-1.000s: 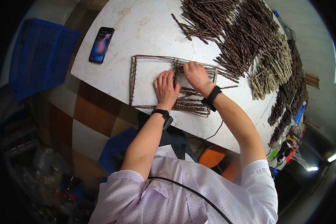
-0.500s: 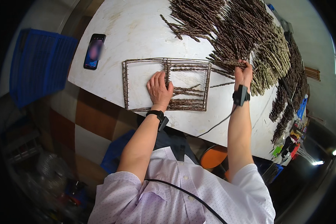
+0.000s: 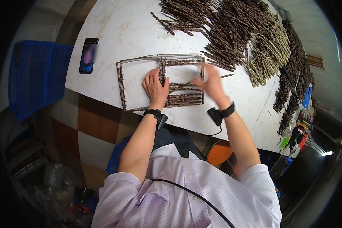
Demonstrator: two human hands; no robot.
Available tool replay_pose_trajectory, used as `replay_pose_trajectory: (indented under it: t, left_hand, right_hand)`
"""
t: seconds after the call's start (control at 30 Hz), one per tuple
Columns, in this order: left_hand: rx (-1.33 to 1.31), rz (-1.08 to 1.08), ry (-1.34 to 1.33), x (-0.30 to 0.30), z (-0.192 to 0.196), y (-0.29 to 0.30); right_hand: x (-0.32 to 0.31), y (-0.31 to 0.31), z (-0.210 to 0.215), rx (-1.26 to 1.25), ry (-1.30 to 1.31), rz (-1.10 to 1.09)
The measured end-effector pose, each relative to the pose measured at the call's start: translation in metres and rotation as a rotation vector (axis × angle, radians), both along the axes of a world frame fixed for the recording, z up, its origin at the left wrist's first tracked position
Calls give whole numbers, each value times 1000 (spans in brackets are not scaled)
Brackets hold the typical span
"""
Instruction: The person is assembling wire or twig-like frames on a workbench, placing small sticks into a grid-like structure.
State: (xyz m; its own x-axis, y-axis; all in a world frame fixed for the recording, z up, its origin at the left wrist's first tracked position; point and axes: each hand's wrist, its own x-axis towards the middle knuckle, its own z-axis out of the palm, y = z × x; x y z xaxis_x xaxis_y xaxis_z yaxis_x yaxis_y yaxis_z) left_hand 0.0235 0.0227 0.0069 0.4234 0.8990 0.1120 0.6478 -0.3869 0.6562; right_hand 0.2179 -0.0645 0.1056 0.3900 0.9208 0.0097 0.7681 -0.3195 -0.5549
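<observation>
Watching from afar through the head camera, I saw two bare hands at work over a brown rectangular frame, which lay flat on a white tabletop, close to the edge nearest the person. A bar split the frame into two sections. The left hand lay across this bar, fingers stretched out and thumb apart; I could not tell whether it gripped or merely pressed. The right hand, blurred, was over the frame's right end, thumb parted from the fingers; I could not tell whether it held anything.

Between the bar and the right end ran dark braided strands, packed closely along the near side, looser and crossing in the middle, with more along the far side. Beyond, to the right, spread a heap of dark braids beside a paler bundle. A phone lay to the left.

The step in hand looked to me like setting braids across that section. To do it well, I judged, the left hand needed to steady the bar while the right drew each braid straight, parallel and evenly spaced, untangling the crossed ones.
</observation>
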Motion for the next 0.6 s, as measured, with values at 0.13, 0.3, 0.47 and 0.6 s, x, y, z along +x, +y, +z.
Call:
replay_pose_trajectory:
  t: [0.13,0.3,0.47,0.6]
  left_hand:
    - [-26,4,-15,5,2,0]
    - [-22,32,-35,7,3,0]
    - [-133,13,36,15,18,4]
    - [-392,152,-113,27,25,10]
  right_hand:
    - [-70,-9,-16,-285,-295,456]
    - [-84,-5,-27,-559,-301,398]
    - [-74,5,-39,-564,-270,478]
    - [-70,6,-52,-609,-209,489]
